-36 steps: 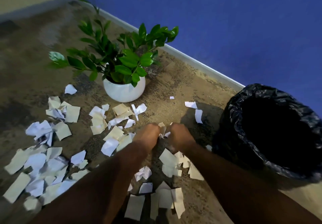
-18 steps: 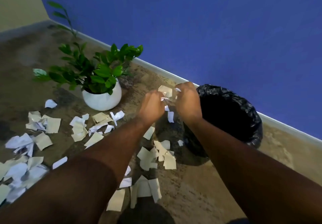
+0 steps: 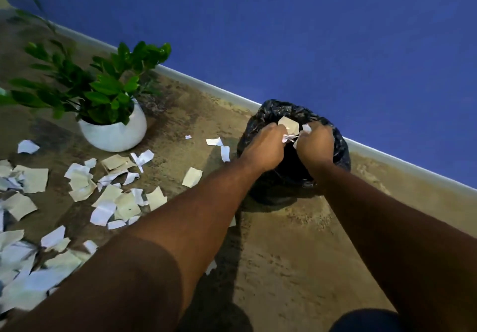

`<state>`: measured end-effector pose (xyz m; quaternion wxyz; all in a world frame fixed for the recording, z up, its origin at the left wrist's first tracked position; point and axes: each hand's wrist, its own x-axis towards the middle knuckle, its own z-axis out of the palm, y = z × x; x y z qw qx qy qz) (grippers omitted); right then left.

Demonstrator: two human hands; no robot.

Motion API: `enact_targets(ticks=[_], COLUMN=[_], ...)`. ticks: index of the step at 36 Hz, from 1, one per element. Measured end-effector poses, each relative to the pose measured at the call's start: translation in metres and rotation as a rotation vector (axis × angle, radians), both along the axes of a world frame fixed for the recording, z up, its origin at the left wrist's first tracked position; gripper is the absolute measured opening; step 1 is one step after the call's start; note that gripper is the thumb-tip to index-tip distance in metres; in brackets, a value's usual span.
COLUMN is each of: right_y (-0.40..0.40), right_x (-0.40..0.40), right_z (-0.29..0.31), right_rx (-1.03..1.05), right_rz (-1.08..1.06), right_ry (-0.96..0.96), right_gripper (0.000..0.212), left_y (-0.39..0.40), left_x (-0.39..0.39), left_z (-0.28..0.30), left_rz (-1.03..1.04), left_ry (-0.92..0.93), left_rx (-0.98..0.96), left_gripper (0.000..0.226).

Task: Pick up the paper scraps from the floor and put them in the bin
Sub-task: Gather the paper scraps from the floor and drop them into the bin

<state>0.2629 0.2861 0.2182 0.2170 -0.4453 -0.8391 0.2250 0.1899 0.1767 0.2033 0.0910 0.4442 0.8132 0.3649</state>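
**Both hands over the bin, scraps held between them**

Hidden or unclear items:
- The bin point(image 3: 340, 151) is largely covered by the two hands and forearms. Only its black liner rim and part of the dark interior show; whether any paper lies inside cannot be told.
- The fingers of both hands curl away from the camera, so the contact points on the paper are not visible.
- The loose paper scraps on the floor point(image 3: 111, 197) run off the left edge of the view and blur there, so a full count is not possible; well over twenty pieces show, white and beige mixed.
- The plant point(image 3: 103, 83) is cut off at the left edge, and its upper stems are blurred.

Counted items:
- Hands: two. The left hand point(image 3: 263, 145) and the right hand point(image 3: 313, 145) are side by side above the bin opening.
- Grip state: each hand is closed into a fist-like pinch on the held scraps point(image 3: 290, 125), a small bunch of about three or four pieces projecting upward between the hands, beige and white.
- Bins: one, standing on the floor point(image 3: 296, 254) against the skirting of the blue wall point(image 3: 309, 34).
- Pots: one white pot point(image 3: 116, 133), left of the bin and well apart from it.
- Two small white scraps lie just left of the bin.
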Motion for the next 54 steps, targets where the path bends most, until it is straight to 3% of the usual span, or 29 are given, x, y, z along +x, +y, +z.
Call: enact_targets(ticks=[3,7,12,14,19,22,28,33,36,39,41,47,51,54], right_y=[0.003,0.001,-0.006,-0.011,-0.034,-0.054,-0.096,-0.122,-0.134,-0.138,-0.134,-0.113,-0.106,-0.106], right_x=[0.003,0.0,-0.015,-0.023,-0.052,-0.068,-0.095,-0.109,-0.11,-0.098,-0.09,-0.065,-0.058,-0.06], right_z=[-0.003,-0.009,-0.006,-0.003,-0.001,-0.002,-0.022,-0.06,-0.089,-0.115,-0.13,-0.167,-0.187,-0.195], right_rx=[-0.065,-0.2,-0.067,-0.025,0.098,0.28,0.459,0.348,0.169,0.115,0.072,0.018,-0.181,-0.213], right_rz=[-0.004,0.007,0.001,0.005,0.081,0.214,0.55,0.856,0.953,1.039,1.072,1.058,1.006,1.004], right_ry=[-0.043,-0.104,-0.085,-0.05,0.029,0.028,0.021,-0.273,-0.626,-0.836,-0.934,-1.026,-0.986,-1.008], right_gripper=[0.036,0.049,0.041,0.038,0.035,0.024,0.03,0.029,0.03,0.045,0.07,0.129,0.145,0.15], left_y=[0.003,0.002,0.003,0.002,-0.02,-0.041,-0.078,-0.115,-0.138,-0.147,-0.146,-0.144,-0.146,-0.146], left_x=[0.004,0.003,-0.006,-0.014,-0.048,-0.073,-0.113,-0.126,-0.126,-0.126,-0.127,-0.127,-0.13,-0.129], left_z=[-0.004,-0.005,-0.01,-0.011,-0.02,-0.036,-0.076,-0.111,-0.131,-0.142,-0.148,-0.173,-0.188,-0.197], left_rz=[-0.068,-0.178,-0.179,-0.143,0.014,0.085,0.157,0.039,-0.006,-0.085,-0.116,-0.174,-0.178,-0.19], left_ry=[-0.047,-0.094,0.027,0.047,0.013,0.002,-0.148,-0.123,-0.083,-0.039,-0.024,-0.012,0.015,-0.009], left_rx=[-0.015,-0.068,-0.13,-0.091,0.042,0.062,0.054,-0.252,-0.468,-0.554,-0.57,-0.69,-0.737,-0.787], left_gripper=[0.036,0.074,0.108,0.107,0.07,0.064,0.056,0.05,0.063,0.068,0.074,0.121,0.138,0.143])
